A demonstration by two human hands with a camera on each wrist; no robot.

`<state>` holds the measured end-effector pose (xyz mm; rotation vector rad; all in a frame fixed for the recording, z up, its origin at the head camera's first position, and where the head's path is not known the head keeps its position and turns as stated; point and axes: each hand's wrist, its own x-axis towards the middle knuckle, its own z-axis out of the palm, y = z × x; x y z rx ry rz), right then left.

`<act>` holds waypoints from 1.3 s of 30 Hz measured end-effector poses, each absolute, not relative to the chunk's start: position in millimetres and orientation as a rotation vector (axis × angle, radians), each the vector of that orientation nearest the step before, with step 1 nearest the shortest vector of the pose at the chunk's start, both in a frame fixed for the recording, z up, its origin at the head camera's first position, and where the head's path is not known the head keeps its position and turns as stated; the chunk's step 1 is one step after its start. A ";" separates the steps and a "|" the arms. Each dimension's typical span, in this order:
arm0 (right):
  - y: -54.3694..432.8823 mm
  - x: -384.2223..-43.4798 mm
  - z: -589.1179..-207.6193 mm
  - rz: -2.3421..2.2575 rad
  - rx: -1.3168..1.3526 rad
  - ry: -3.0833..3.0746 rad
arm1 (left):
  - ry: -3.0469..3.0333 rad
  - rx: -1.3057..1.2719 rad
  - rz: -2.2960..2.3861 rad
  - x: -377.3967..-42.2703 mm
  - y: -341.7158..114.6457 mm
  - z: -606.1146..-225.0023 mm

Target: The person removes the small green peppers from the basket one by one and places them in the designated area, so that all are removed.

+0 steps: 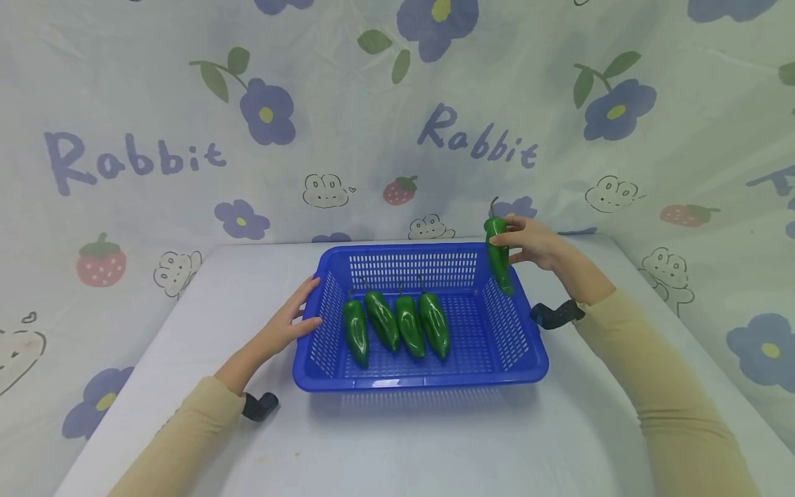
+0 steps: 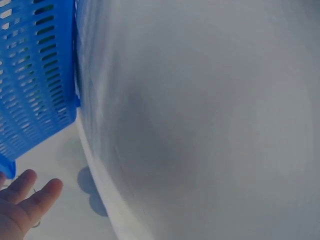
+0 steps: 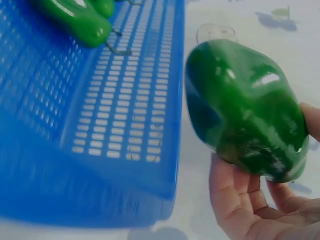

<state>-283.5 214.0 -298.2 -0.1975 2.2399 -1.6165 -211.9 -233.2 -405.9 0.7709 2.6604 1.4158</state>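
Observation:
My right hand [image 1: 533,243] grips a long green chili pepper [image 1: 499,264] over the back right corner of a blue plastic basket [image 1: 422,380]. The pepper hangs with its stem up and its tip down. Close up in the right wrist view, fingers and thumb hold the glossy green pepper [image 3: 245,107] beside the basket wall [image 3: 125,105]. Several more green chili peppers [image 1: 408,326] lie side by side in the basket, left of its middle. With its fingers spread, my left hand [image 1: 292,323] touches the basket's left rim; the left wrist view shows only part of it.
The basket stands on a table under a white cloth [image 1: 397,449]. Behind it hangs a pale curtain [image 1: 348,103] printed with flowers, rabbits and strawberries. A dark wrist device [image 1: 557,315] sits on my right wrist and another [image 1: 259,406] on my left.

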 end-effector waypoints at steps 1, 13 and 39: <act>217.1 -283.0 -297.5 -1.619 -0.195 2.256 | 2.660 0.772 1.414 -211.8 -233.2 -405.7; 239.4 -281.7 -311.6 -1.746 -0.049 2.516 | 2.654 0.773 1.409 -212.2 -234.1 -406.8; 278.2 -294.2 -381.0 -1.564 0.130 2.877 | 2.641 0.784 1.393 -211.7 -234.4 -407.0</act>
